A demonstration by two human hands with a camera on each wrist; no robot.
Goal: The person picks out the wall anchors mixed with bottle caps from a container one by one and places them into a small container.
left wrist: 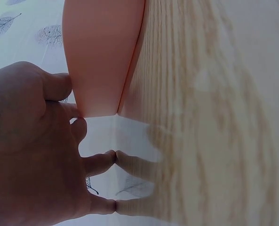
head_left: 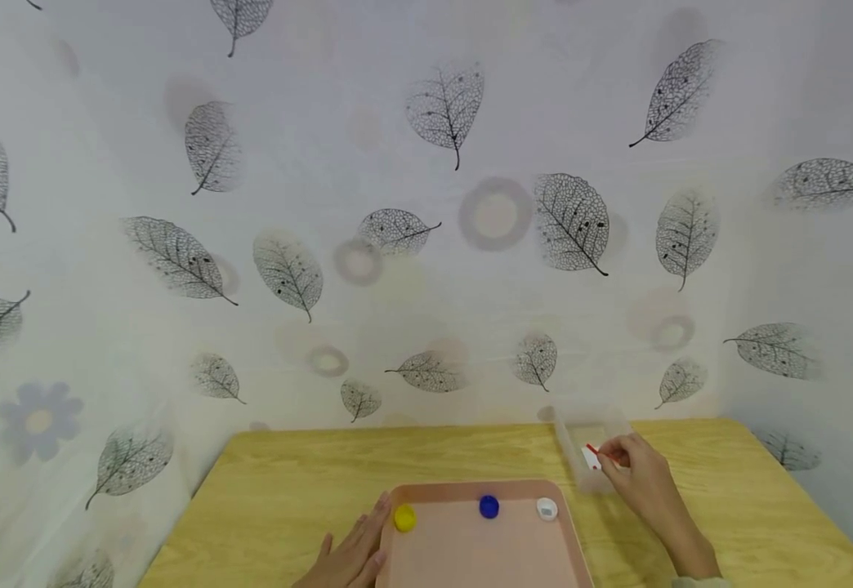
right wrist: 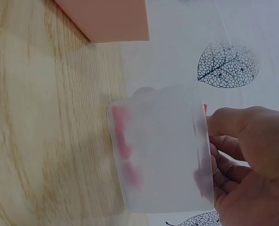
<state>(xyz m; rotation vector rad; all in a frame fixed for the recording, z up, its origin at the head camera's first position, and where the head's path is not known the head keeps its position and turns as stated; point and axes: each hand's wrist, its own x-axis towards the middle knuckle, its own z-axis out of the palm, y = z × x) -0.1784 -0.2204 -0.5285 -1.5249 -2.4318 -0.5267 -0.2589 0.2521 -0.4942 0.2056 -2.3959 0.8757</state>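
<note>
My left hand (head_left: 353,549) rests against the left side of the pink tray (head_left: 500,547), its fingers fairly straight; in the left wrist view its thumb touches the tray's wall (left wrist: 101,61) and fingertips meet the table. At the right, my right hand (head_left: 643,478) pinches a thin red stick-like piece (head_left: 592,449) over a translucent plastic box (head_left: 581,469). Inside that box is something white with a red spot. Blurred red shapes (right wrist: 123,134) show through the box's wall in the right wrist view, where only a red tip (right wrist: 205,108) appears beside the fingers.
Along the tray's far side sit a yellow cap (head_left: 404,517), a blue cap (head_left: 489,506) and a white cap (head_left: 547,509). Tray and box stand on a wood-grain table (head_left: 287,465). A leaf-patterned sheet (head_left: 426,310) rises behind the table.
</note>
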